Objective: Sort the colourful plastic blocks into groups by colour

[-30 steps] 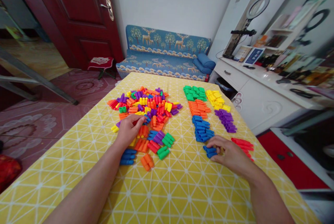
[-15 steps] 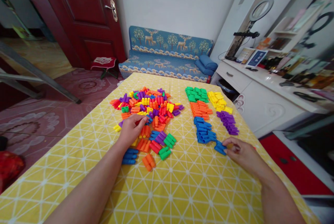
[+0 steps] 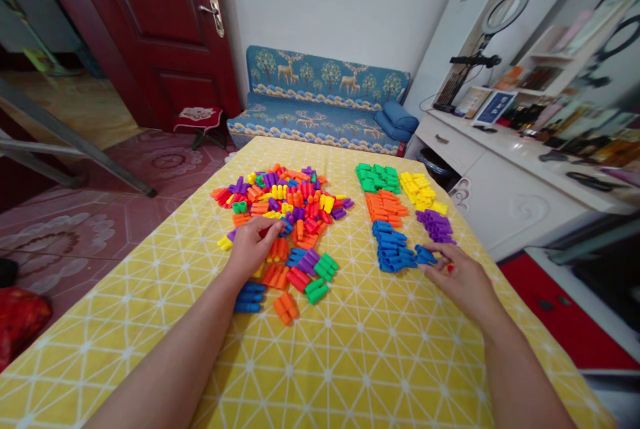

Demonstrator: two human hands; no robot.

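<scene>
At the right of the table, my right hand [image 3: 463, 282] is closed with its fingertips on a blue bullet-shaped plastic building block [image 3: 425, 255]. That block is at the near right end of a group of blue blocks [image 3: 391, 248]. My left hand [image 3: 254, 246] reaches into the mixed heap of coloured blocks [image 3: 300, 199], thumb and forefinger pinched at another blue block [image 3: 285, 227]. Just right of the left hand lie loose green blocks [image 3: 327, 267], an orange block [image 3: 285, 308] and dark blue blocks [image 3: 249, 297].
Sorted groups of green blocks [image 3: 377, 178], orange blocks [image 3: 386, 208], yellow blocks [image 3: 420, 190] and purple blocks [image 3: 436, 226] lie beyond the right hand. A yellow patterned cloth [image 3: 350, 362] covers the table. Behind it stands a blue sofa [image 3: 310, 106], with a white dresser [image 3: 520, 169] at right.
My right hand has moved the blue block a little away from me, up against the blue group, and turned it. My left hand stays in place at the heap.
</scene>
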